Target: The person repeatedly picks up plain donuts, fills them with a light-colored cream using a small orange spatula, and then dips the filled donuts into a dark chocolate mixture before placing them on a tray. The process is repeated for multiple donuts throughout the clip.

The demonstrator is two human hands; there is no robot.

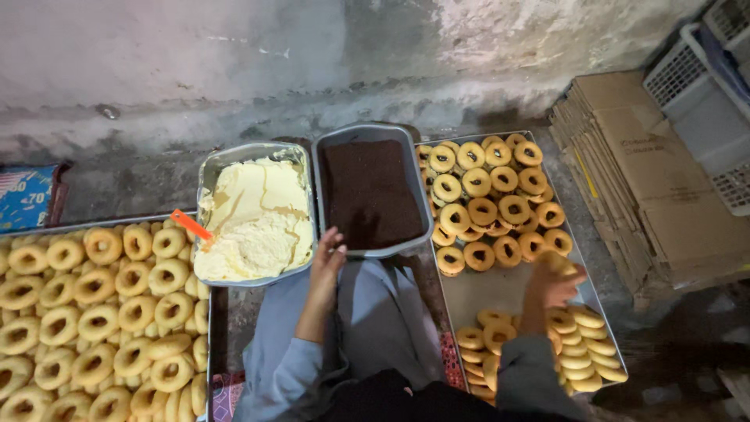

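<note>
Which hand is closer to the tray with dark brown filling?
Left. The left hand touches the dark filling tray's near rim; the right hand is apart, over the ring-pastry tray.

rings [483, 209] golden | cream [254, 219] pale yellow | crumbs [369, 191] perhaps dark brown

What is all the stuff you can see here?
Rings: many, pale yellow, on the left tray.
Left tray: one, metal, far left.
Cream tub: one, grey, full of pale yellow cream, left of middle.
Scraper: one, orange handle, stuck in the cream.
Brown tub: one, grey, full of dark brown crumbs, middle.
Right tray: one, metal, right of middle.
Baked rings: many, golden, piled at the right tray's far end and near edge.
Cardboard: a flat stack, brown, far right.
Crates: a few, white, top right corner.
Wall: grey, behind.
Left hand: on the brown tub's near rim.
Right hand: blurred, over the right tray, seems to hold a ring.
</note>
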